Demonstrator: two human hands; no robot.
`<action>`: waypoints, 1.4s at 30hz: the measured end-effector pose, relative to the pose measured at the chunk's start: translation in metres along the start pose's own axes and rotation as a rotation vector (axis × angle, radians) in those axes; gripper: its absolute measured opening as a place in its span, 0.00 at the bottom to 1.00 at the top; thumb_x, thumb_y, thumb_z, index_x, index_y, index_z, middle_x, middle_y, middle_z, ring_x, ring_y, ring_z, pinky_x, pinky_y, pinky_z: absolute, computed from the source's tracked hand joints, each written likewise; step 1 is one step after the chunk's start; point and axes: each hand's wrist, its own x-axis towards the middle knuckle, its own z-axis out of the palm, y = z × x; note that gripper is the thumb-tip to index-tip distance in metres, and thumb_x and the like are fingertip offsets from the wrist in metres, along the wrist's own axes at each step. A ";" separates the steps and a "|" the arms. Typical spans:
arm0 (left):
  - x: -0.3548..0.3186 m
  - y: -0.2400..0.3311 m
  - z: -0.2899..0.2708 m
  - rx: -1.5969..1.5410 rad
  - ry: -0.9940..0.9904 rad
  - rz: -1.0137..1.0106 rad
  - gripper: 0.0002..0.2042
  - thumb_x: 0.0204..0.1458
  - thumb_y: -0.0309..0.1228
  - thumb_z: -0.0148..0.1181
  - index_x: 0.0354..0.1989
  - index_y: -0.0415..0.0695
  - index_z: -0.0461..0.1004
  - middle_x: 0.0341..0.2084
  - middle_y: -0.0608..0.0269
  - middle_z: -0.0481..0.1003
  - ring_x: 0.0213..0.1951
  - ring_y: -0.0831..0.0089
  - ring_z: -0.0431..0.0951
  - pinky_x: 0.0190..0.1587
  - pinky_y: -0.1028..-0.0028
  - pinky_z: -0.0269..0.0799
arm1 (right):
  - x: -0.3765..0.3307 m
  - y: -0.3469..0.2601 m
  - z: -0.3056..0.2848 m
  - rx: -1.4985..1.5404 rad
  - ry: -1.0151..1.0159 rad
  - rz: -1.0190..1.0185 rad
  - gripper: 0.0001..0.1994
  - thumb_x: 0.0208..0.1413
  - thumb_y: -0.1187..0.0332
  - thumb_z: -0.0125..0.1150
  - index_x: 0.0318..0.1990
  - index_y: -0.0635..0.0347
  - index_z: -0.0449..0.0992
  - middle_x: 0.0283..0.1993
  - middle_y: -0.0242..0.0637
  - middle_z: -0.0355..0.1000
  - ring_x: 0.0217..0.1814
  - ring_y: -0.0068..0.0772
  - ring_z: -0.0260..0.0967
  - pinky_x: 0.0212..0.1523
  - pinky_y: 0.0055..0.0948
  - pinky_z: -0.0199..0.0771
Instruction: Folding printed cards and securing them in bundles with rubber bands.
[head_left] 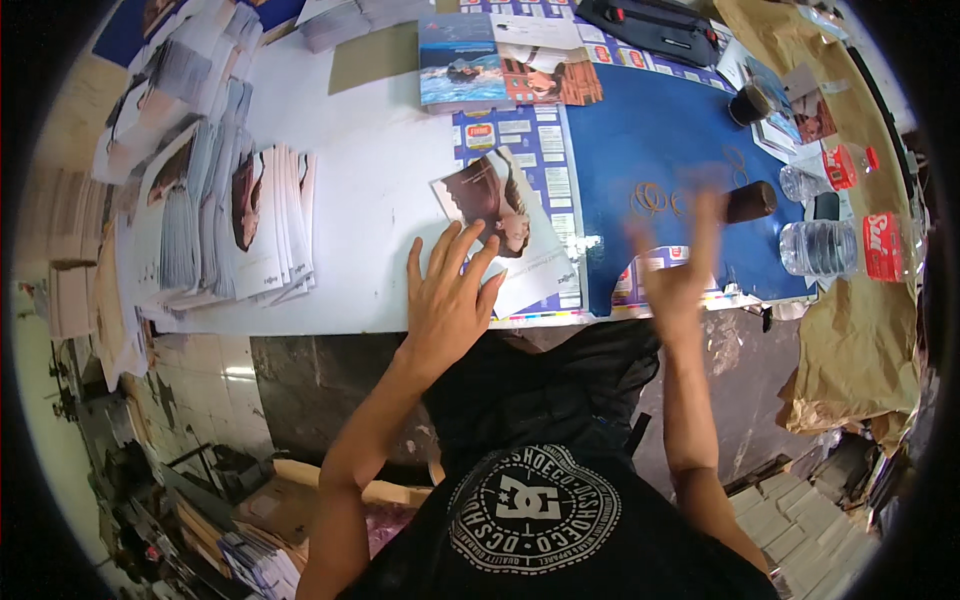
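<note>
My left hand [446,285], fingers spread, lies over the leaflet [530,258], which uneven pressure could skew or crease; my right hand [677,285], too blurred to tell its grip, could scatter the rubber bands [648,197] just beyond it by sweeping carelessly.

White lettering [536,546] is encircling a shirt emblem [528,500].
Red bottle labels [883,247] are showing white print, a leaflet [510,215] tiny text.

one wide fisheye view, from head height, looking down, near the table [375,200]
</note>
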 end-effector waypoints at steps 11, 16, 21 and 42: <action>0.000 0.000 -0.003 -0.085 0.000 -0.038 0.19 0.62 0.34 0.62 0.60 0.45 0.76 0.67 0.57 0.68 0.71 0.52 0.64 0.71 0.39 0.48 | 0.039 0.109 -0.014 0.117 0.231 0.416 0.33 0.59 0.66 0.75 0.65 0.68 0.62 0.52 0.44 0.72 0.52 0.32 0.72 0.56 0.30 0.72; -0.005 -0.001 -0.001 -0.023 0.021 -0.028 0.19 0.62 0.38 0.62 0.59 0.46 0.77 0.65 0.61 0.70 0.69 0.59 0.65 0.72 0.41 0.50 | 0.040 -0.020 -0.012 0.377 -0.695 -0.224 0.25 0.56 0.70 0.72 0.61 0.54 0.74 0.56 0.38 0.75 0.54 0.38 0.74 0.55 0.39 0.70; -0.002 0.000 -0.002 -0.042 -0.001 -0.024 0.19 0.62 0.38 0.62 0.60 0.46 0.76 0.66 0.60 0.69 0.70 0.57 0.65 0.72 0.41 0.48 | 0.047 -0.022 0.049 0.028 -0.742 -0.388 0.24 0.64 0.60 0.60 0.67 0.46 0.74 0.61 0.36 0.74 0.61 0.42 0.69 0.61 0.48 0.62; 0.007 0.014 -0.012 -0.080 0.055 -0.023 0.19 0.58 0.32 0.64 0.58 0.45 0.75 0.63 0.57 0.69 0.66 0.53 0.66 0.69 0.42 0.53 | -0.029 -0.032 -0.015 -0.063 -0.674 -0.370 0.25 0.47 0.49 0.73 0.51 0.46 0.76 0.55 0.38 0.68 0.63 0.49 0.64 0.55 0.52 0.64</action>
